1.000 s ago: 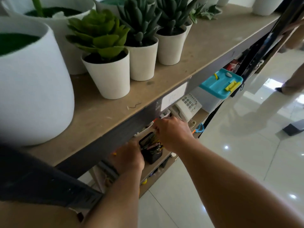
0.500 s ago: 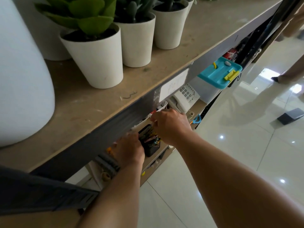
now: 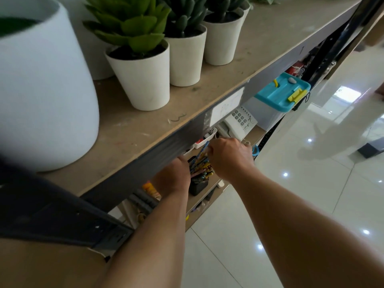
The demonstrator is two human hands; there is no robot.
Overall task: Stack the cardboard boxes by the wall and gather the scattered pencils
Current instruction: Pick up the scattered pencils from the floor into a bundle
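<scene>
A black pencil holder (image 3: 198, 185) stands on the lower shelf, under the top board, and is full of coloured pencils (image 3: 202, 166). My left hand (image 3: 171, 176) wraps the holder's left side; its fingers are hidden behind it. My right hand (image 3: 228, 157) is closed on a blue patterned pencil (image 3: 204, 149), whose lower end sits among the others in the holder. Brown cardboard (image 3: 47, 265) fills the bottom left corner.
White pots with succulents (image 3: 143, 80) and a big white planter (image 3: 41, 100) line the top shelf (image 3: 259, 42). On the lower shelf: a desk phone (image 3: 239, 123), a clear box with teal lid (image 3: 282, 92), a small white basket (image 3: 204, 138). Glossy tiled floor (image 3: 311, 183) lies to the right.
My right hand has shifted a little right and a blue patterned pencil now shows in its grip, slanting into the holder. The left hand stays on the holder. The camera tilted.
</scene>
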